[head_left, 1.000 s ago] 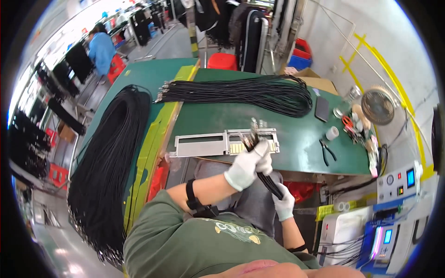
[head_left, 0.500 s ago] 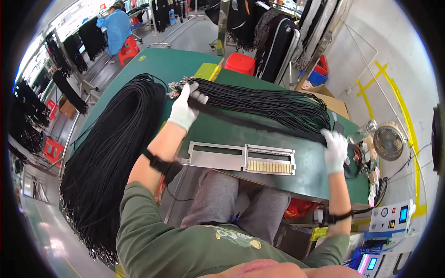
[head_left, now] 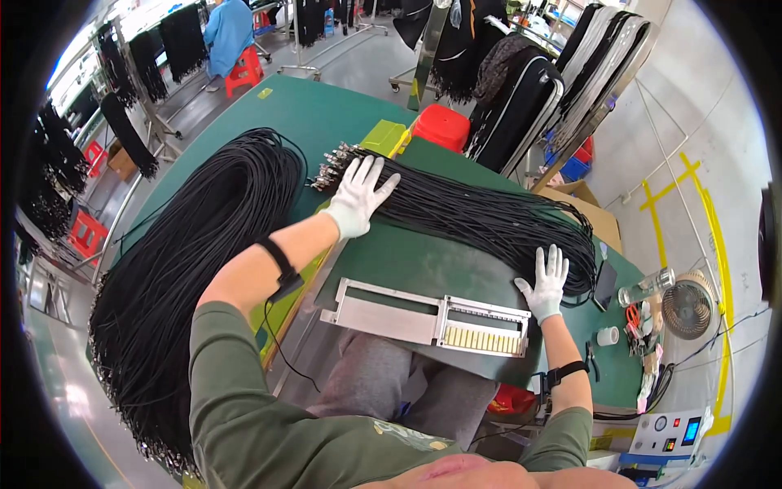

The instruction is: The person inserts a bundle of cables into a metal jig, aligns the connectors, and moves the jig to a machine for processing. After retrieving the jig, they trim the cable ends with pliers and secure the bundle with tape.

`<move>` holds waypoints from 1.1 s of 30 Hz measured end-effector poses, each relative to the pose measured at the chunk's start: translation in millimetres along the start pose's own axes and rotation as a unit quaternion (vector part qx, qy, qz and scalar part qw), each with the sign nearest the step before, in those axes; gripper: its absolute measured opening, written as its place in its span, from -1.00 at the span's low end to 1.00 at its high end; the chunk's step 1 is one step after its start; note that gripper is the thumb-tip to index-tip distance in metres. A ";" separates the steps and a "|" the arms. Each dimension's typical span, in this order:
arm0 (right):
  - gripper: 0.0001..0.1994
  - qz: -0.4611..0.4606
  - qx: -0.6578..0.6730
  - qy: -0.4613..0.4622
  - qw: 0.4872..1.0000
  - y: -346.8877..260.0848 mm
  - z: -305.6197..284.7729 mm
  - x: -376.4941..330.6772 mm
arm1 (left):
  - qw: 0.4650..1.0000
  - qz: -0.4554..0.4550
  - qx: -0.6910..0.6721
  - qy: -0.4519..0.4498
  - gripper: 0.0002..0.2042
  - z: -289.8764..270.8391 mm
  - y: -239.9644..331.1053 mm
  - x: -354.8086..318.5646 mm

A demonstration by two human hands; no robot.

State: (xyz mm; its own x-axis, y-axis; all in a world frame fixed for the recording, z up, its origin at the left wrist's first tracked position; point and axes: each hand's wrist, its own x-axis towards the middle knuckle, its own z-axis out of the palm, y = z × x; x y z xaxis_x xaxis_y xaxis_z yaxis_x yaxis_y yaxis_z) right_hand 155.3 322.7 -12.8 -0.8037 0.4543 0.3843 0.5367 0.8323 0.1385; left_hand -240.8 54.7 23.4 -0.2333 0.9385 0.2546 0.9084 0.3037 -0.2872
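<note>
A bundle of black cords (head_left: pixel 481 213) lies across the back of the green table (head_left: pixel 440 269), its metal-tipped ends (head_left: pixel 330 167) gathered at the left and its looped ends at the right. My white-gloved left hand (head_left: pixel 358 196) presses flat on the bundle close to the metal tips, fingers spread. At the bundle's near right edge my gloved right hand (head_left: pixel 547 284) rests with fingers apart and nothing held. Nearer to me is a hinged metal frame (head_left: pixel 387 316), one section holding a row of gold-coloured strips (head_left: pixel 482 339).
A big heap of black cords (head_left: pixel 204 244) hangs over the table's left side. To the right stand a glass jar (head_left: pixel 648 287), a small fan (head_left: pixel 687 306), pliers (head_left: pixel 593 363) and a white cup (head_left: pixel 608 336). A red stool (head_left: pixel 441 128) is behind; a person in blue (head_left: pixel 230 34) sits far left.
A strand of black cords, stretched between both hands, has been laid onto the bundle and let go. Both hands have opened; the left moved right and down, the right moved left. The view has shifted.
</note>
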 end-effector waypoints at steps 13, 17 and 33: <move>-0.14 0.025 0.017 0.006 1.000 32.6 11.2 40.8 | 0.973 0.138 -0.032 -0.184 0.01 26.9 -14.9 178.2; -0.15 0.028 0.052 0.021 0.998 53.7 8.1 57.7 | 0.993 0.079 -0.053 -0.072 -0.72 40.1 -7.0 162.7; -0.10 -0.009 0.044 -0.031 0.999 161.0 -31.7 -44.4 | 0.967 0.155 0.067 -0.191 -0.11 -73.1 25.1 171.5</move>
State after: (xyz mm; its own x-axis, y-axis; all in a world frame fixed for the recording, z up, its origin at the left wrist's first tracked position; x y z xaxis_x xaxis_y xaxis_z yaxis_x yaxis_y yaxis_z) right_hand 285.6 426.4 21.4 -0.8291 0.4549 0.3249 0.4992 0.8642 0.0638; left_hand -232.7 211.3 127.4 -0.0917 0.9725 -0.2141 0.9080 -0.0066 -0.4189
